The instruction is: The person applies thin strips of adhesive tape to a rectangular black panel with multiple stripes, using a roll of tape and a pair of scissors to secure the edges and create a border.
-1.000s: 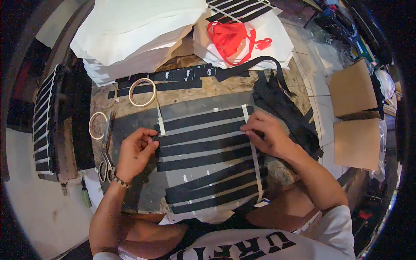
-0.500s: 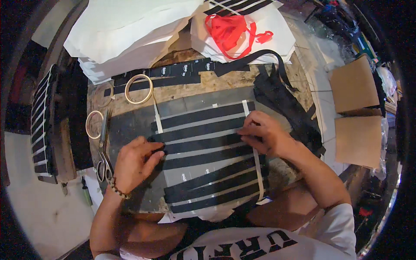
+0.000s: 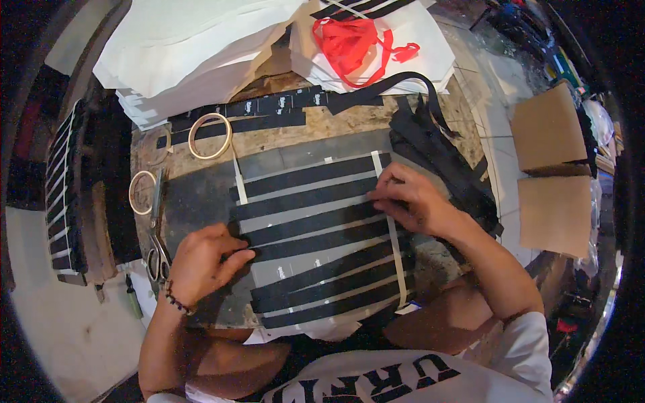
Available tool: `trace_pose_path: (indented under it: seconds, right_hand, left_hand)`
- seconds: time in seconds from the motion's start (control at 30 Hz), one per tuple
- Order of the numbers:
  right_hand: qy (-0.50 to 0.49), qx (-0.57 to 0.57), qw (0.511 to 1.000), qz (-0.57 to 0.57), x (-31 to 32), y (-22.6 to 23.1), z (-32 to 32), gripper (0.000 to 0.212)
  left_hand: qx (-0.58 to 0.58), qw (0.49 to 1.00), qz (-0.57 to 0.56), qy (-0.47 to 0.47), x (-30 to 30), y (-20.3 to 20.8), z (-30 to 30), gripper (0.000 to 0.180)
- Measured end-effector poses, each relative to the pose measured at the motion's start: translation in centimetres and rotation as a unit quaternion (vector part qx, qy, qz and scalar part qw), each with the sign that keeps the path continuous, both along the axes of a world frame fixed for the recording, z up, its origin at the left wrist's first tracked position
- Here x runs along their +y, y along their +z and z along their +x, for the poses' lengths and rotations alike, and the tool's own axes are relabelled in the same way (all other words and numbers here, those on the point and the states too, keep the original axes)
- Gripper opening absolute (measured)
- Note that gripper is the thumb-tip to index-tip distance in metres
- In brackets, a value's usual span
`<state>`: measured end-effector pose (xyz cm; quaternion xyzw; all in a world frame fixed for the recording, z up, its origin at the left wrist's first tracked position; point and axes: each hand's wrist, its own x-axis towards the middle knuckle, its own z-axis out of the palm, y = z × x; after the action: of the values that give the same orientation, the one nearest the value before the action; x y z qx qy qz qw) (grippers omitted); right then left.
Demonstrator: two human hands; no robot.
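Note:
Several black fabric strips (image 3: 306,224) lie in rows across a grey sheet on the worktable. At the left ends of the middle strips, my left hand (image 3: 205,262) has thumb and forefinger closed on a strip end. My right hand (image 3: 416,201) pinches near the strips' right ends, its fingertips partly hiding what they hold. A long cream tape band (image 3: 396,258) crosses the right ends, passing beside my right hand. On the upper left, a shorter tape length (image 3: 240,185) runs up to a roll of masking tape (image 3: 230,136).
Scissors (image 3: 158,235) and another tape roll (image 3: 132,195) lie left of the strips. White sheets (image 3: 195,47) are stacked at the back, with a red cloth item (image 3: 349,50) on the right stack. Black fabric (image 3: 437,154) is heaped at right; cardboard (image 3: 554,215) stands beyond the table.
My left hand has shifted slightly down along the strips' left ends. My right hand stays near their right ends. The whole view has shifted a little.

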<state>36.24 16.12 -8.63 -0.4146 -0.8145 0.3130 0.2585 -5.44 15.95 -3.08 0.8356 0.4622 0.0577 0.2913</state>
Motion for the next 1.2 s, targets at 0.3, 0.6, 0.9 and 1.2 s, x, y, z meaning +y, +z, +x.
trace_pose_path:
  seconds: [0.3,0.6,0.9,1.2]
  right_hand:
    - [-0.106,-0.013,0.992,0.068,0.8,-1.1,0.6,0.018]
    - [-0.054,-0.019,0.994,0.091,1.1,-1.9,0.5,0.020]
    - [-0.056,-0.023,0.996,0.070,0.7,-1.6,0.3,0.027]
    - [-0.032,-0.016,0.990,0.133,0.9,-3.1,0.8,0.039]
  left_hand:
    - [-0.097,0.971,0.101,0.195,0.9,-3.6,0.7,0.024]
    - [-0.107,0.975,0.060,0.185,1.3,-4.0,0.8,0.017]
    - [-0.346,0.881,-0.191,0.262,2.3,-3.0,-1.0,0.022]
    - [-0.245,0.941,-0.138,0.187,2.0,-5.1,-1.3,0.010]
